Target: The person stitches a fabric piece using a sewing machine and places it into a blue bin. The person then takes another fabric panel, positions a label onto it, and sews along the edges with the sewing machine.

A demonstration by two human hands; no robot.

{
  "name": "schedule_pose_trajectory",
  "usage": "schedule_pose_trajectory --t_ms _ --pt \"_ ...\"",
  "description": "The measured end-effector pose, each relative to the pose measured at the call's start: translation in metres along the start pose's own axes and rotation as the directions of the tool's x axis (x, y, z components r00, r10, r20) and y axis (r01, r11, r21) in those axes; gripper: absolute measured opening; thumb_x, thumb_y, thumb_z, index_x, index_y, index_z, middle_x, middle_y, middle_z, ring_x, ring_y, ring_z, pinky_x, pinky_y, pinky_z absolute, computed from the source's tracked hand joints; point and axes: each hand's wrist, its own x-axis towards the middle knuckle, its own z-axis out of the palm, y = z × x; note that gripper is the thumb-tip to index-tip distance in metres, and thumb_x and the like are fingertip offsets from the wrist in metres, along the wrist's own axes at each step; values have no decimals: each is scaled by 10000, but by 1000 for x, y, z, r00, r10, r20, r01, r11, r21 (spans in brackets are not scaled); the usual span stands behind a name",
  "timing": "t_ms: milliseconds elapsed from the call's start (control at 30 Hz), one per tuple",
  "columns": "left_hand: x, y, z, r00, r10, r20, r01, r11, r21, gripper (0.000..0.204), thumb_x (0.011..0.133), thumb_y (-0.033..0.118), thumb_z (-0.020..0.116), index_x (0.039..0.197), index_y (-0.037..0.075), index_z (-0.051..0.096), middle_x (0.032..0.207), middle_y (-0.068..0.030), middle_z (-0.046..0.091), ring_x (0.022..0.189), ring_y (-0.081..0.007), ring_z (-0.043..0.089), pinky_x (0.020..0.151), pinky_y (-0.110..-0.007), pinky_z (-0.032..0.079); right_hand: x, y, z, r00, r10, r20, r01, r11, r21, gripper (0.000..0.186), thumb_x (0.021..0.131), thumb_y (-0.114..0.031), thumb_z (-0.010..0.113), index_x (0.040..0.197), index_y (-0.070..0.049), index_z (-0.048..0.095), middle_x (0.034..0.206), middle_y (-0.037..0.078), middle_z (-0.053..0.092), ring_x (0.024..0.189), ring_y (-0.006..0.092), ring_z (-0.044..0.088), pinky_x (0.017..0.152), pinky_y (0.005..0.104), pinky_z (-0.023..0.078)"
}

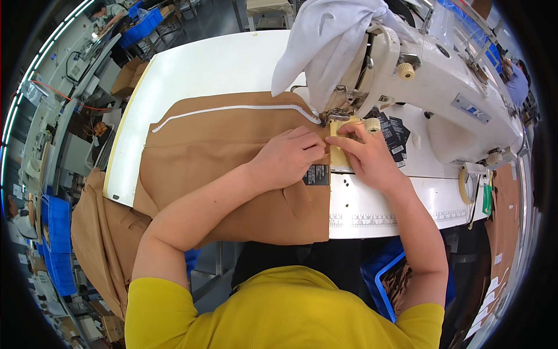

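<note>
A brown fabric piece (221, 157) is spread over the white sewing table, its right edge by the needle area of the sewing machine (459, 87). Near its far edge runs a white strip (226, 108), bending down toward the presser foot (331, 118). My left hand (293, 152) lies on the fabric, fingers bent together at its right edge. Just across from it, my right hand (367, 152) is curled over the yellow plate (337, 154), thumb tip at the fabric's edge; what its fingers hold is hidden. A black label (315, 175) sits on the fabric below my left hand.
Several black labels (395, 136) lie right of my right hand. A white cloth (331, 41) drapes over the machine head. A ruler strip (366, 220) runs along the table's near edge. More brown fabric (104, 232) hangs off the left; a blue bin (381, 276) stands below right.
</note>
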Motion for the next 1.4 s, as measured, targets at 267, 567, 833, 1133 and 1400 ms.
schedule_pose_trajectory --t_ms 267,567,833,1133,1400 --pt "4 -5 0 1000 -8 -14 8 1000 -27 70 806 40 646 864 38 609 1002 -45 614 891 -274 581 777 -368 508 4 3 1 999 27 18 -27 999 25 392 780 23 630 1122 -156 702 1110 63 620 966 291 530 880 396 426" --pt "15 -22 0 999 -2 -42 0 999 -36 56 822 59 658 831 47 604 990 -37 636 865 -268 584 738 -355 517 10 12 8 998 15 -59 -14 1000 16 378 820 -19 623 1161 -160 704 1081 41 660 873 286 513 833 390 430" --pt "14 -21 -1 1000 -6 -30 4 999 -49 70 802 40 658 817 48 590 999 -39 627 890 -263 587 740 -357 520 11 12 10 997 -1 -77 -2 1000 -28 344 824 -57 633 1140 -170 709 964 46 651 852 289 511 796 378 428" --pt "16 -22 -2 999 5 -36 -7 999 -48 75 794 32 656 812 43 584 980 -48 621 898 -273 594 739 -365 522 12 11 12 995 -4 -104 -2 998 -55 336 828 -61 632 1135 -174 709 951 59 640 856 280 501 776 381 426" --pt "21 -29 -2 998 45 -42 -46 998 -39 82 781 43 665 810 50 588 970 -48 630 883 -284 606 734 -371 529 12 13 12 996 33 -85 -33 999 5 336 806 -42 647 1112 -156 720 997 45 654 888 278 524 793 384 446"
